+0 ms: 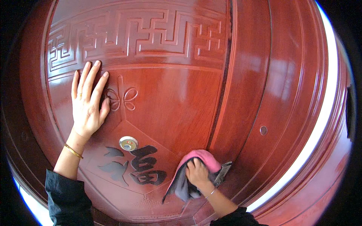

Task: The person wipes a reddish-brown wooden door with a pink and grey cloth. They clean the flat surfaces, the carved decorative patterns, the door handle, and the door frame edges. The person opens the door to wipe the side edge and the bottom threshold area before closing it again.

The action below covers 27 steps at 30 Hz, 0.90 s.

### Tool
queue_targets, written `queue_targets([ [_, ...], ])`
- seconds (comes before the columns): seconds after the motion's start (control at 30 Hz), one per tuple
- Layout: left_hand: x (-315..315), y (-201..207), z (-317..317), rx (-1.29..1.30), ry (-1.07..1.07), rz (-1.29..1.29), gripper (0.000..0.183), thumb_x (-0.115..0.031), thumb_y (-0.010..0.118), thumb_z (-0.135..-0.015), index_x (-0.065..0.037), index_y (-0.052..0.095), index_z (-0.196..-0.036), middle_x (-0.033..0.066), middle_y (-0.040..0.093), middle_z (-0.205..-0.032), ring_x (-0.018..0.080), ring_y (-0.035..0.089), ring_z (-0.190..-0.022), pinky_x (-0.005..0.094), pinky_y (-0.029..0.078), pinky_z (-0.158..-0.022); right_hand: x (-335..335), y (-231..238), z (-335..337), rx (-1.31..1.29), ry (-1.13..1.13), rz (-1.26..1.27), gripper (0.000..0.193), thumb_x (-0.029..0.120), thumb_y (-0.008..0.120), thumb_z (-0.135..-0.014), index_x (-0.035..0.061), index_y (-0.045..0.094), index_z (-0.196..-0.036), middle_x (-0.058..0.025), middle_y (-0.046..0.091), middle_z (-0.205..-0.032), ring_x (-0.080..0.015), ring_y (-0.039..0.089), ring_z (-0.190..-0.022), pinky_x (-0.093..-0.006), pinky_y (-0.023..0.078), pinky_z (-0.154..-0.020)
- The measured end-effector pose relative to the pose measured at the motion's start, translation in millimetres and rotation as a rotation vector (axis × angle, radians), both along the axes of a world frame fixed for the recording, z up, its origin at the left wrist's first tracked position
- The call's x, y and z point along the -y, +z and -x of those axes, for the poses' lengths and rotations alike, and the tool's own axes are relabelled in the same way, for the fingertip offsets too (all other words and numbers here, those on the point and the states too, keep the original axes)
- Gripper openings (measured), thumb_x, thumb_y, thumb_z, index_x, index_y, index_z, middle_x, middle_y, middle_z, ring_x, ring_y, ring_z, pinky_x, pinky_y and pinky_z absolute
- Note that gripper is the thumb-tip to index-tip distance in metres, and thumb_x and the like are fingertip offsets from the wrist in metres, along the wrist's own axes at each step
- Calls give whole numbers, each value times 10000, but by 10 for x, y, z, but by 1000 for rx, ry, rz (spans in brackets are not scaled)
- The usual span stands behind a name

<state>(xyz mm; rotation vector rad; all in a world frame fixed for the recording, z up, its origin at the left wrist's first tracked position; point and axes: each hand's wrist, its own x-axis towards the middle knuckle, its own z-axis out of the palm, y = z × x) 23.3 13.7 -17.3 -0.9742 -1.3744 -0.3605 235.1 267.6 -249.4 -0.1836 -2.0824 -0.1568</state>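
Observation:
A red-brown wooden door with carved patterns fills most of the view. My left hand lies flat against it at the left, fingers stretched upward and apart, beside a carved butterfly-like loop motif. Low on the right, my right hand grips a cloth, pink on one face and dark grey on the other. The cloth is bunched against the door's right edge, with a loose fold hanging down to the left. Just right of it, a metal fitting shows partly; the cloth and hand hide the rest.
A round metal lock sits above a dark carved emblem in the lower middle. A maze-like raised border crosses the top. To the right stand a wide red frame panel with a small oval disc and a bright white strip.

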Motion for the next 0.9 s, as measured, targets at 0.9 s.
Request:
queue_targets([
  [0.9,219,-11,206,-29,-432,-83,448,32,528,-735,-35,532,-1177,157,432,-1333,314,385,-1268,443,276,-1063,1452,2295,1196,-250,-95,-363,585,288,566,-822,141,388,-1360,-102,494,-1295,-207,616,-852,-387,485,-639],
])
